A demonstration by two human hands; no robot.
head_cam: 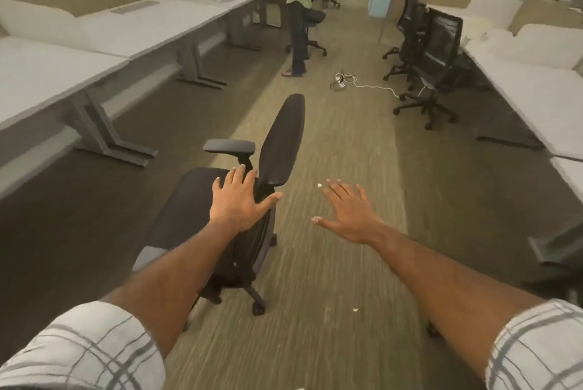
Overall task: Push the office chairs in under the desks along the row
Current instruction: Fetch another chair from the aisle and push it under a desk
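A black office chair (277, 143) stands in the aisle just in front of me, its seat facing the left row of white desks (56, 74) and its back edge-on to me. My left hand (236, 200) hovers flat over the rear of the seat beside the backrest, fingers spread, holding nothing. My right hand (347, 213) is spread open over the carpet to the right of the chair, apart from it. Two more black chairs (432, 52) stand by the right row of desks (536, 96).
A person in a green shirt (299, 11) stands by another black chair (315, 20) farther up the aisle on the left. A white cable and power strip (344, 77) lie on the carpet mid-aisle. Desk legs (104, 134) stick out on the left.
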